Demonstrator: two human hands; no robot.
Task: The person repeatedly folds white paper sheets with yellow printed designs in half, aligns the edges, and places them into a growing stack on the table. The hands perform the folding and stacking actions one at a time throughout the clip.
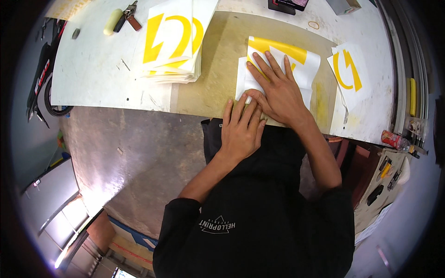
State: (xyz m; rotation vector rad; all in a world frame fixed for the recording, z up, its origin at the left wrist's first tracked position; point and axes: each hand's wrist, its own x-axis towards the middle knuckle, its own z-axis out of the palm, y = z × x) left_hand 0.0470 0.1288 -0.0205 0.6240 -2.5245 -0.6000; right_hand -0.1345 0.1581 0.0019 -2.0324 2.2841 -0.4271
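A white sheet with bold yellow print (308,69) lies on a tan cutting mat (222,41) at the table's near edge. My right hand (280,92) rests flat on it, fingers spread toward the far side. Under its left side, the edge of another white sheet (240,76) sticks out. My left hand (243,127) lies at the near edge of the mat, its fingers stretched out and touching the right thumb. What the left fingertips press on is partly hidden. Neither hand grips anything that shows.
To the left is a thick stack of white sheets with yellow shapes (169,39). More printed sheets (350,74) lie on the right. Keys on a ring (132,18), a pale yellow handle-like object (112,22) and a rubber band (314,25) are farther back. A red-labelled bottle (394,140) sits at the right corner.
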